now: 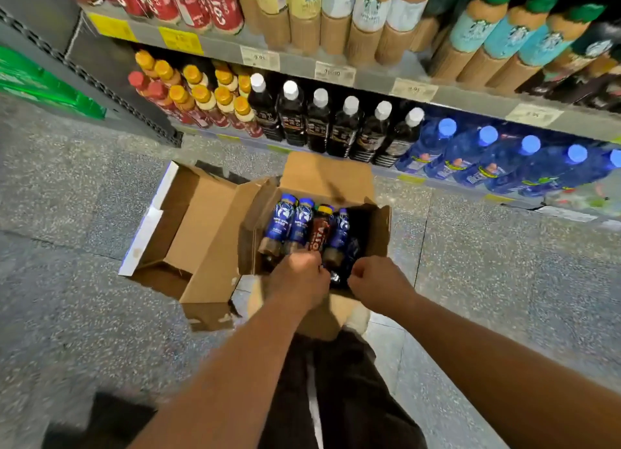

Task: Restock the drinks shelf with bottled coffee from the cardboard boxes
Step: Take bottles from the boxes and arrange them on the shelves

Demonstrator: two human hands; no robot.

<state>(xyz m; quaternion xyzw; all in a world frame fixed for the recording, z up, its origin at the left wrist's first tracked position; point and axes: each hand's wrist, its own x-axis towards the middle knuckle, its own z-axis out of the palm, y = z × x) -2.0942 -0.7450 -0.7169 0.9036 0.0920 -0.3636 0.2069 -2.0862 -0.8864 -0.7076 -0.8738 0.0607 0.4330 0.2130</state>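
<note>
Step in hand: picking stock out of the open cardboard box; nothing has been lifted clear of it yet.
Left hand: reached into the near end of the box, fingers curled down over the bases of the bottles. The back of the hand hides the contact, so I cannot tell if a bottle is gripped.
Right hand: at the near right corner of the box, fingers curled in toward the palm, just beside a dark bottle. I cannot tell if it holds anything.
Task item location: the bottled coffee lies on its side inside the open box, caps pointing toward the drinks shelf.
Open box contents: several blue-labelled bottles in a row, with one yellow-capped bottle with a dark red label between them. The right part of the box is in shadow, so the count is unclear.
Second box: stands touching the left side of the first, flaps spread, no bottles visible inside.
Box position: both boxes rest on the floor, near the bottom shelf row.
Shelf stock: white-capped dark bottles and blue-capped bottles fill the front of the bottom row.
Next move (judgement): secure a firm grip on one or two bottles, lift them clear of the flaps, then find the matching row, which likely means separating the odd red bottle from the blue ones.
</note>
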